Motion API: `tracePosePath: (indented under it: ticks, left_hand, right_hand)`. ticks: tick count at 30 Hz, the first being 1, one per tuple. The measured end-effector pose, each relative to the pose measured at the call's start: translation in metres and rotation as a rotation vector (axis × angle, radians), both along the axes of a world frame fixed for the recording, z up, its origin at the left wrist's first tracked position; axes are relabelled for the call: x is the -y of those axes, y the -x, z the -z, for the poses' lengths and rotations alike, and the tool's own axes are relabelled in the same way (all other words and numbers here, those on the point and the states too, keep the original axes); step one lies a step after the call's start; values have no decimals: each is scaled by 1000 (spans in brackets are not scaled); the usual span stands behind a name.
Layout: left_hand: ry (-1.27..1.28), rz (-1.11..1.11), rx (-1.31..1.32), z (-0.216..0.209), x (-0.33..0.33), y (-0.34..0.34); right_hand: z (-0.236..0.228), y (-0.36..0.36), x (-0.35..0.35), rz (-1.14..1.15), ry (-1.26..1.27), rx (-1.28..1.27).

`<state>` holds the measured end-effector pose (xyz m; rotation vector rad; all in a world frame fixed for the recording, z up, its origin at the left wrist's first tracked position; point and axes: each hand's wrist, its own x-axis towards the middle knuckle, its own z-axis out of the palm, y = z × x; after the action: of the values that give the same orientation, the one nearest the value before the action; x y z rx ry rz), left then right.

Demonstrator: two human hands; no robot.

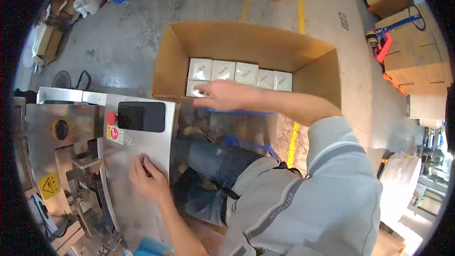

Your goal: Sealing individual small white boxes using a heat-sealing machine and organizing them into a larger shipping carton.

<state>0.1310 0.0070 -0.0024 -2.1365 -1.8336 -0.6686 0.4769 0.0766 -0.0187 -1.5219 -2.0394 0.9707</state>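
Right hand (213,96) crosses an edge of the carton (251,40) at white boxes (246,73), room above — left hand (148,180) curls on metal table (129,204); can't tell either grip.

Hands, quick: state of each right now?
Left hand: fingers curled over the silver metal panel; grip unclear.
Right hand: at a white square box; grip unclear.

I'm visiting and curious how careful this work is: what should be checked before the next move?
1. Carton open on top: ok.
2. White boxes in the farther row side by side: ok.
3. Right hand at the near-left white box: ok.
4. Its hold on that box firm: cannot tell, blurred.
5. Left hand outside the carton, over the metal top: ok.
6. Red button uncovered: ok, with the phone right beside it.
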Motion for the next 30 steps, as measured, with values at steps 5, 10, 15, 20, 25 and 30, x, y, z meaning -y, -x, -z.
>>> tracePosePath:
  ticks: [5,10,15,20,25,30]
  left_hand:
    - [234,-10,558,-15,35,-8]
    - [385,-147,1030,-76,128,39]
    - [-183,-74,1474,-120,304,224]
    - [-679,-604,1660,-93,496,357]
    - [-177,-1463,711,-17,647,369]
    - [-106,-1200,836,-37,501,382]
  right_hand:
    - [17,34,29,-31,-100,258]
    - [12,38,23,67,-59,347]
    - [7,51,25,76,-44,532]
    - [17,30,25,-29,-319,419]
    - [36,63,19,-125,-158,321]
    - [38,29,8,-73,-77,213]
